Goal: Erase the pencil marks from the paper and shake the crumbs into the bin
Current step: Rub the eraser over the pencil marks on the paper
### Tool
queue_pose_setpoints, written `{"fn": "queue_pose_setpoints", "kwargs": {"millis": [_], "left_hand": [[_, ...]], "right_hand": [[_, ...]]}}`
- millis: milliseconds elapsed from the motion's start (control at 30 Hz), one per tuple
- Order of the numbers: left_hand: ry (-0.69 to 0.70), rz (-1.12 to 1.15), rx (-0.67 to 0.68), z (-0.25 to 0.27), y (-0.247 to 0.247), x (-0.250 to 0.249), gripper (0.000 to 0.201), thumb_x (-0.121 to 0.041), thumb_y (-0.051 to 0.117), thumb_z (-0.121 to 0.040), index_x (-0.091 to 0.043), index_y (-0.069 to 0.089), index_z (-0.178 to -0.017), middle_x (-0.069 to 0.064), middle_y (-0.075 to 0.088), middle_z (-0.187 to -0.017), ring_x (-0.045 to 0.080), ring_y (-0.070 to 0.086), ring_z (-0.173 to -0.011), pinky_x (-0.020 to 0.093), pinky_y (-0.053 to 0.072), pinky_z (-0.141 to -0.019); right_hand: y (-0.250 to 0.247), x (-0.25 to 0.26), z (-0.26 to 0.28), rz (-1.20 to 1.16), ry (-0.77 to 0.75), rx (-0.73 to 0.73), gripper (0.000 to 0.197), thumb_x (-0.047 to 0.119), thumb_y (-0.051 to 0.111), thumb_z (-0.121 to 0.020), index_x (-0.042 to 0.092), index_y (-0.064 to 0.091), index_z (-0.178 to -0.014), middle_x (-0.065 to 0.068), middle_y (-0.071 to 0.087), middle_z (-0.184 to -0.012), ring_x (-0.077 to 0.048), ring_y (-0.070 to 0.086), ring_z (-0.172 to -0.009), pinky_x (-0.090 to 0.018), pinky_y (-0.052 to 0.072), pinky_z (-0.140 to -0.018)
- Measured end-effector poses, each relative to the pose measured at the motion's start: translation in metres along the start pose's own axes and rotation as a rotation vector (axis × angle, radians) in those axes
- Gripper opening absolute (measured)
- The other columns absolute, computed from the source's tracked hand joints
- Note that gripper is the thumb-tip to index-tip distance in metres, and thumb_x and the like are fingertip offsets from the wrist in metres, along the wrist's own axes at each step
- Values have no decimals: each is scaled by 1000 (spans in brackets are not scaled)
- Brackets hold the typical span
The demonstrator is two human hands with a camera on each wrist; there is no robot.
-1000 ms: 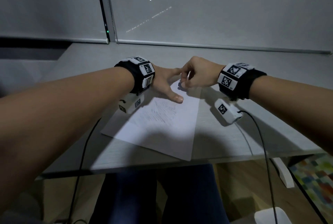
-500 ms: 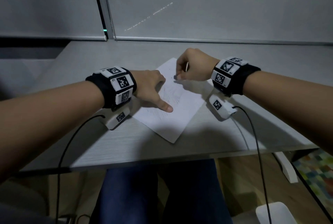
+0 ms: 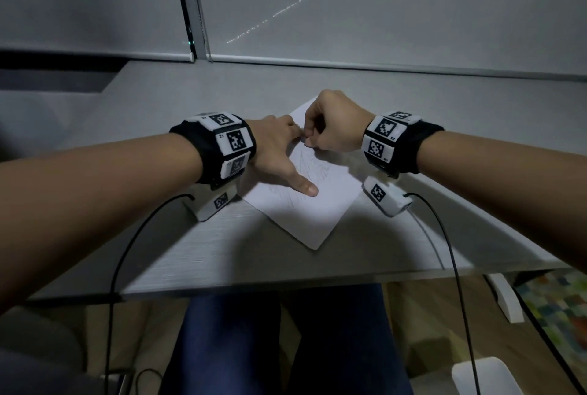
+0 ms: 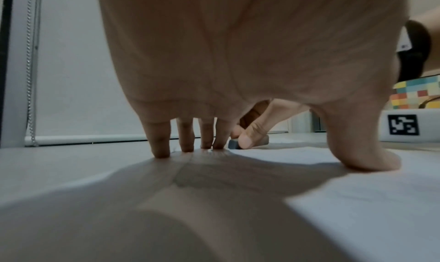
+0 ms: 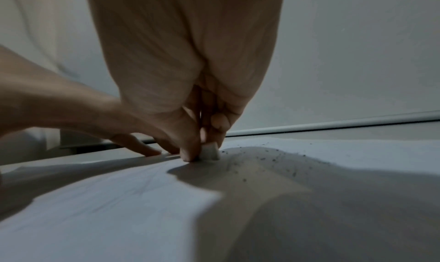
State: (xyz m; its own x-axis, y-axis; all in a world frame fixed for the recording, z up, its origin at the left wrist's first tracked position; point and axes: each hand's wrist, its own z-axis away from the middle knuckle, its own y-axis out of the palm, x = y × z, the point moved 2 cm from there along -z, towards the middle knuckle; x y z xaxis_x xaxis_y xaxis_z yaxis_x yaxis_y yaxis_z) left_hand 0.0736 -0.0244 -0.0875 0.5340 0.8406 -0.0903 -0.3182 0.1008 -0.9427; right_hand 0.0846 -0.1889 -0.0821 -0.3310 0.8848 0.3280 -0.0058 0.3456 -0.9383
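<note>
The paper point(image 3: 313, 204) lies flat on the desk point(image 3: 206, 251), turned diamond-wise so that one corner points toward the seated person and the long axis runs away toward the window blind point(image 3: 381, 13). Faint pencil marks point(image 3: 309, 166) are seen at its middle. The left hand point(image 3: 276, 153) is spread on the sheet with thumb and straight fingertips point(image 4: 161, 153) pressed down and nothing gripped; this is judged to pin the sheet against sliding. Beyond it, the right hand point(image 3: 333, 127) is curled around the eraser point(image 5: 210, 153), which is pinched between thumb and fingers and pressed against the paper's far portion. Dark crumbs point(image 5: 273, 159) are scattered beside the eraser. The bin cannot be identified with certainty.
</note>
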Motion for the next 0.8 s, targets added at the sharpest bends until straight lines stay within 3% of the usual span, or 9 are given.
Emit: {"fn": "queue_pose_setpoints", "kwargs": {"millis": [167, 367, 433, 567, 700, 800], "left_hand": [[-30, -58, 35, -3, -1, -2, 134, -100, 67, -51, -36, 27, -162, -8, 36, -150, 25, 37, -142, 52, 40, -113], [-62, -82, 82, -9, -6, -9, 133, -103, 67, -36, -47, 40, -153, -7, 36, -150, 30, 37, -143, 51, 39, -104], [-77, -77, 92, -11, -7, -11, 137, -101, 71, -35, -45, 37, -155, -8, 36, -149, 29, 38, -143, 49, 39, -100], [-112, -102, 97, -12, -10, -15, 143, -97, 74, -38, -36, 30, -159, -3, 37, -146, 31, 41, -140, 49, 41, -102], [-124, -115, 85, -10, -10, -14, 143, -95, 75, -47, -35, 20, -164, -2, 30, -159, 31, 34, -148, 54, 37, -112], [-109, -112, 90, -9, -7, -11, 138, -100, 71, -40, -41, 30, -158, -5, 30, -156, 30, 32, -146, 56, 37, -110]], "right_hand": [[-1, 4, 1, -3, -7, 15, 2, 7, 82, -80, 7, 82, -78, -6, 79, -76, -24, 76, -75, -32, 62, -70], [3, 9, 11, -131, -44, 163, 3, 17, 88, -76, 16, 85, -78, 1, 76, -69, -3, 60, -57, -24, 54, -62], [2, 5, 8, -144, -16, 145, 3, 17, 88, -77, 15, 85, -78, -3, 76, -68, -4, 58, -56, -24, 53, -62], [-3, 1, -3, -57, 50, 52, 10, 18, 88, -78, 13, 82, -72, 4, 71, -63, -3, 58, -51, -21, 48, -58], [-4, 1, -2, 9, 77, -35, 10, 9, 78, -83, 5, 79, -73, -4, 75, -69, -21, 73, -67, -31, 60, -64], [4, 8, 9, -17, 27, 3, 12, 11, 79, -81, 14, 76, -70, 5, 69, -65, -10, 64, -61, -22, 50, -62]]}}
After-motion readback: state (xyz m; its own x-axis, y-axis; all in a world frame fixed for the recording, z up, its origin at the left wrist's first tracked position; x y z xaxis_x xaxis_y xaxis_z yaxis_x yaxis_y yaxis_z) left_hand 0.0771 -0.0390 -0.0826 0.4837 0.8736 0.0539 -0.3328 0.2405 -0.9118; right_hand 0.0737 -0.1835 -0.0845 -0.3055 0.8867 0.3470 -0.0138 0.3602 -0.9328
